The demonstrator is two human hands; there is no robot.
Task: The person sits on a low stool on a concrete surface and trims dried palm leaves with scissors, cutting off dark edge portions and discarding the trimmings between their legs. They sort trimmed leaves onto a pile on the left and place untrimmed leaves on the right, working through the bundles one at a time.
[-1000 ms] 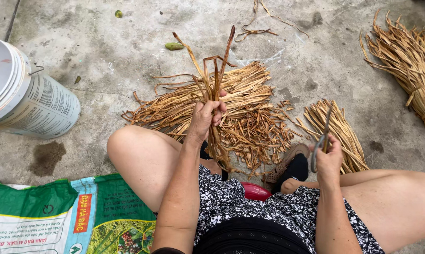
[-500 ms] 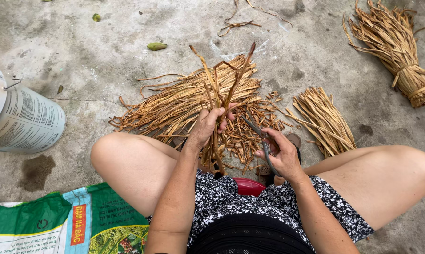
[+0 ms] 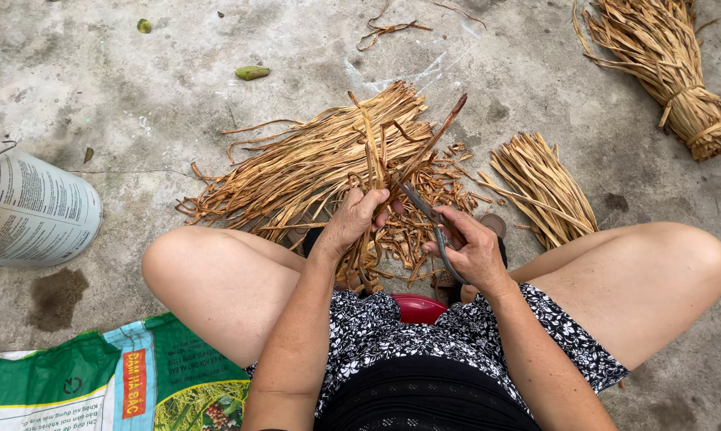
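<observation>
My left hand [image 3: 357, 221] grips a few long dried brown plant strips [image 3: 374, 148] that stick upward from my fist. My right hand [image 3: 471, 248] holds a pair of grey scissors [image 3: 421, 206], their blades pointing up-left toward the held strips. A loose heap of the same dried strips [image 3: 297, 172] lies on the concrete in front of my knees. Short cut scraps [image 3: 440, 187] lie just beyond my hands.
A neat small bundle of strips [image 3: 544, 187] lies to the right, a tied bundle [image 3: 668, 72] at the top right. A white bucket [image 3: 29, 211] lies on its side at left. A green printed sack [image 3: 97, 383] is at the bottom left, a red stool edge [image 3: 418, 307] under me.
My right hand has brought the scissors from beside the right bundle up to the strips in my left hand. The view has shifted left and down.
</observation>
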